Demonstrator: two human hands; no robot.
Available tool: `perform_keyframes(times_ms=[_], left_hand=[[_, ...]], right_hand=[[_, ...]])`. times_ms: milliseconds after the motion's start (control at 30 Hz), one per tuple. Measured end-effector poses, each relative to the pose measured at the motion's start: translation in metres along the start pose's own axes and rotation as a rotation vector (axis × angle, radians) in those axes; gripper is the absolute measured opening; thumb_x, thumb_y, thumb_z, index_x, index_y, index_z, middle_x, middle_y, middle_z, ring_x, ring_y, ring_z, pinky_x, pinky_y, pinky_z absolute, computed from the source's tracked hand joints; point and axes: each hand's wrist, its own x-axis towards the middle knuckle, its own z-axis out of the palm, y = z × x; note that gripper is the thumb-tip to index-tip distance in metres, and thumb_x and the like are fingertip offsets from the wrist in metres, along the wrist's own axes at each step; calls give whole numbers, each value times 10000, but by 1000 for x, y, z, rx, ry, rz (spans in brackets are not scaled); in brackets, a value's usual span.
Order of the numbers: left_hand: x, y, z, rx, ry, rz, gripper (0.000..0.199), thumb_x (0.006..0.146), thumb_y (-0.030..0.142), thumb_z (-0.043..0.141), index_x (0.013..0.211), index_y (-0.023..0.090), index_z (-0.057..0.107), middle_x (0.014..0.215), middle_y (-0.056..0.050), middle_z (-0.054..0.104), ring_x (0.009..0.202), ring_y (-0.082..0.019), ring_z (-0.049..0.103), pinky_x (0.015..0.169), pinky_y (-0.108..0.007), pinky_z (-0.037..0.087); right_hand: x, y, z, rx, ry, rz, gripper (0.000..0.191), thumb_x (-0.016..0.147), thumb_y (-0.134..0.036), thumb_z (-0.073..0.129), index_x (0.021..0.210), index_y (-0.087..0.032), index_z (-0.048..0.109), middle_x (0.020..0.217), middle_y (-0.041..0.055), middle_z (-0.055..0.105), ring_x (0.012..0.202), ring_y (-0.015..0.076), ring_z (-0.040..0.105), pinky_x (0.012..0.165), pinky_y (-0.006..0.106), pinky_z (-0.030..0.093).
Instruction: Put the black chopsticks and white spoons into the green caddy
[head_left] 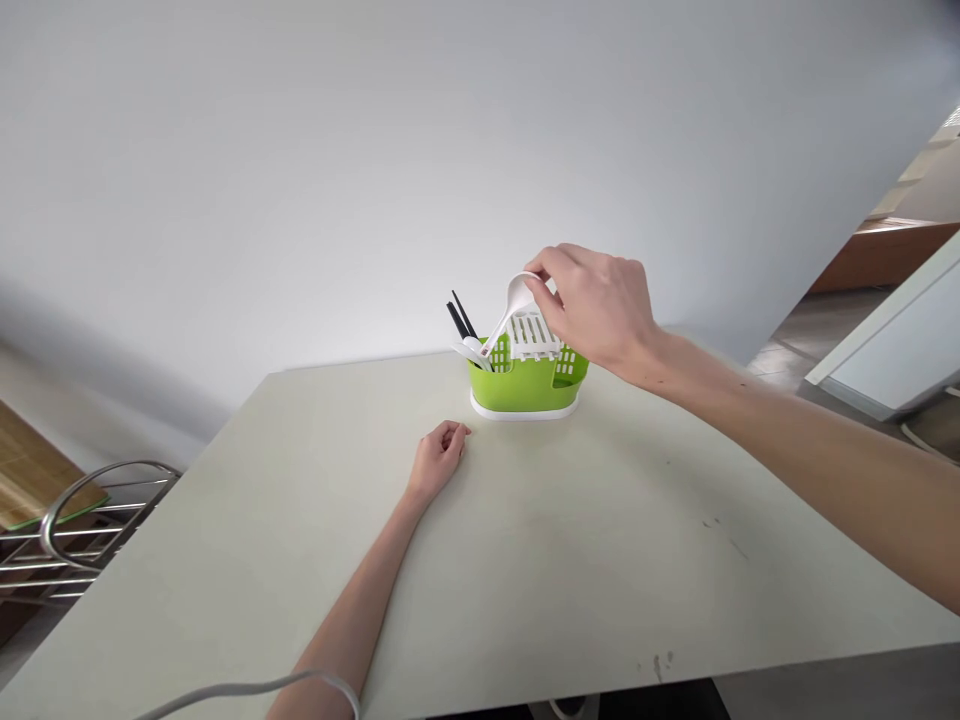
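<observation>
Spoon (517, 294) in downturned right hand (600, 300)

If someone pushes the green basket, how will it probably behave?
The basket would probably slide rather than tip, since it sits on a broad white base. Being thin-walled and pierced, it looks light and may flex slightly.

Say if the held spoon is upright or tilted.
Tilted. The right hand grips the white spoon at its raised bowl, handle slanting down toward the green caddy.
</observation>
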Motion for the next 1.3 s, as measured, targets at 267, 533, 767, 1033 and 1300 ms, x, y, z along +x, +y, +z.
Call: perform_keyframes(times_ms=[267,533,767,1033,1300], left_hand=[[1,-4,1,-19,4,22,379,968,528,504,927,197,684,622,37,513,557,-139,438,570,-275,348],[1,-6,1,-26,3,18,382,969,525,505,928,190,686,631,33,502,576,-140,432,582,-276,342],[1,-9,1,-33,6,15,379,961,524,507,919,197,695,634,30,520,573,-143,443,575,-273,345],[-1,-5,1,-28,9,6,370,950,515,510,921,202,703,625,29,520,574,-148,450,581,-276,352],[-1,-7,2,-46,7,27,361,958,510,514,907,201,692,619,33,519,563,-142,447,571,-272,345]], right_hand=[[8,-24,15,-263,-266,-182,337,1093,-209,328,1160,-152,653,1053,159,724,725,236,631,654,332,256],[10,-43,30,-342,-435,-281,305,895,-4,531,1159,-101,648,1041,185,730,818,259,708,653,318,289],[-1,-57,48,-309,-505,-335,242,964,-228,586,1151,-98,668,1007,223,738,868,282,709,689,330,349],[-9,-59,58,-311,-537,-340,270,980,-225,540,1201,-112,645,1016,223,742,869,280,721,698,334,371],[-21,-52,63,-257,-534,-285,283,1045,-155,405,1181,-84,643,1049,208,746,861,276,736,642,326,323]])
